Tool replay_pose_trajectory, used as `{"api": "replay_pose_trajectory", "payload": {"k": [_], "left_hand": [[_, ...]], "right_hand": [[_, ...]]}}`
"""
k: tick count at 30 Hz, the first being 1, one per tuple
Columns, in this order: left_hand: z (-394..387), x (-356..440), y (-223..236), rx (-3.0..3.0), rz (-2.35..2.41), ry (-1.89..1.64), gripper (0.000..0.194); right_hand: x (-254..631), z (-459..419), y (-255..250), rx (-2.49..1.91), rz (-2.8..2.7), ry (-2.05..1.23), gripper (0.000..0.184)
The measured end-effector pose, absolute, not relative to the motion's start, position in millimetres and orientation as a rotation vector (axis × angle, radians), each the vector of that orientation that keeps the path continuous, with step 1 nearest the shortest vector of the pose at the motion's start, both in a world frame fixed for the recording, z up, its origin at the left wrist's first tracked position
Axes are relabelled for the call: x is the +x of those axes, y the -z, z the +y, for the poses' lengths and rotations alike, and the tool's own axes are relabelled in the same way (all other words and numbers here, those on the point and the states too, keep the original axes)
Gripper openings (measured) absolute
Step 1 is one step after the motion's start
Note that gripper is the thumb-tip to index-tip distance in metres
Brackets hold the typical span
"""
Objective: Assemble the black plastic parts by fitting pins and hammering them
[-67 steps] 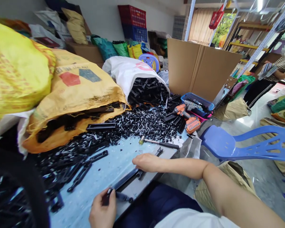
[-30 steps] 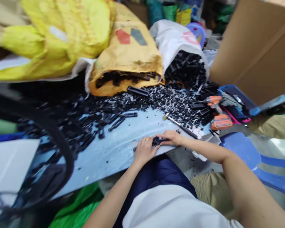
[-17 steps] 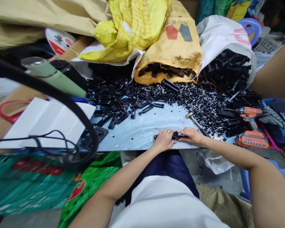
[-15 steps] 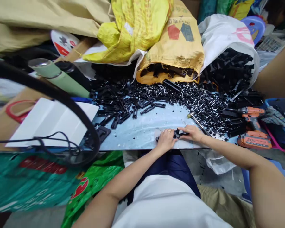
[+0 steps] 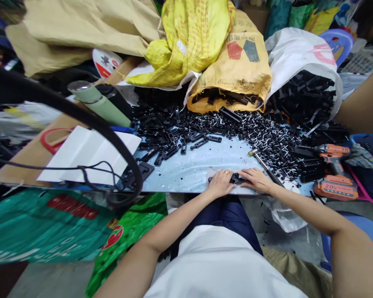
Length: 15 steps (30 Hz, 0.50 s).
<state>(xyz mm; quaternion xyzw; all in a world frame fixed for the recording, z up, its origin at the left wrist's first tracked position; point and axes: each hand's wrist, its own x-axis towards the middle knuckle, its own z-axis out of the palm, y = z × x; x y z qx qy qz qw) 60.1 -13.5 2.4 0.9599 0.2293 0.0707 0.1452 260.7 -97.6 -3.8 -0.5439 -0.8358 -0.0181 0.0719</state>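
Note:
Both my hands rest at the near edge of a pale blue table (image 5: 189, 169). My left hand (image 5: 219, 183), with a ring on one finger, and my right hand (image 5: 255, 180) press together on a small black plastic part (image 5: 235, 179) between them. The fingers of each hand are curled onto it. A hammer (image 5: 263, 162) with a black handle lies just beyond my right hand. Past it spreads a heap of small black parts with white pins (image 5: 261, 132).
Open sacks of black parts, one orange-yellow (image 5: 239, 70) and one white (image 5: 301, 62), lie at the back. An orange cordless drill (image 5: 334, 165) sits at the right. A green bottle (image 5: 96, 103), white paper (image 5: 90, 153) and a thick black hoop (image 5: 90, 128) lie to the left.
Earlier my hands were apart on a long black strip, with the view turned right. The view has swung left and down, and both hands now meet on a small black part.

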Motion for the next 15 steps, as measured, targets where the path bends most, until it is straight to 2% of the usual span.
{"api": "replay_pose_trajectory", "payload": {"k": [2,6,15], "left_hand": [[-8.3,58.2,-4.5,2.776,0.685,-0.182,0.043],[1.6,50.3,-4.2,2.776,0.83,-0.182,0.042],[-20.9,37.8,17.2,2.823,0.853,-0.306,0.057]], "right_hand": [[261.2,-107.5,-9.7,-2.003,-2.295,0.181,0.047],[269.3,-131.3,-29.1,-2.763,-1.683,0.336,0.034],[262.0,-138.0,-22.9,-2.935,-1.646,0.312,0.023]]}}
